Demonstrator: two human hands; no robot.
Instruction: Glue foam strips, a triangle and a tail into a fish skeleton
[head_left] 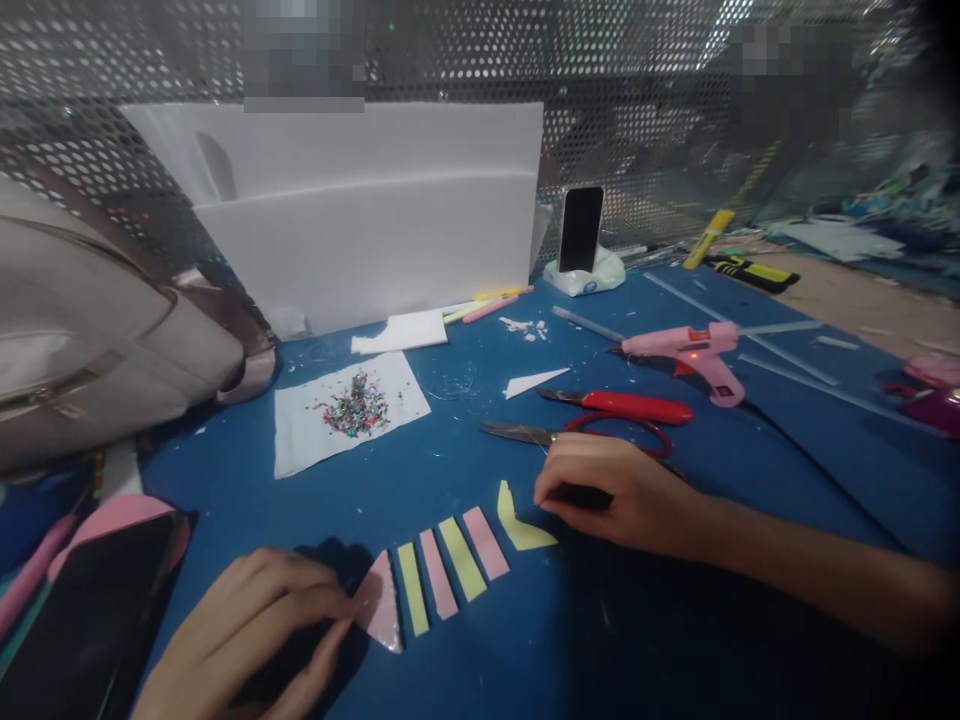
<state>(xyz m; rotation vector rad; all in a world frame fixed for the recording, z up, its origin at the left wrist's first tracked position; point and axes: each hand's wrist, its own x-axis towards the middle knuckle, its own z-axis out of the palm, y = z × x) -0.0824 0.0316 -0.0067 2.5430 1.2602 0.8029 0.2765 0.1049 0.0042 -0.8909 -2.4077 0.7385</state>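
Observation:
My left hand [262, 620] pinches the left tip of a pink triangular piece [381, 602] with a glittery edge, lying on the blue table [480, 660]. To its right, flat strips in a slanting row alternate colour: a yellow strip [412, 588], a pink strip [438, 574], a wider yellow strip [463, 558] and a wider pink strip [486, 543]. A yellow fishtail-shaped piece [520, 522] ends the row. Just right of it, my right hand [611, 490] is closed, thumb against fingers; anything between them is hidden. Scissors [517, 432] with red handles lie directly behind that hand.
A red-handled cutter [637, 405] and a pink glue gun [686, 350] with its cord lie at right. Glitter [352, 405] sits on white paper [300, 450]. A phone [581, 230] stands at the back; a dark phone [90, 620] and a bag [105, 340] are left.

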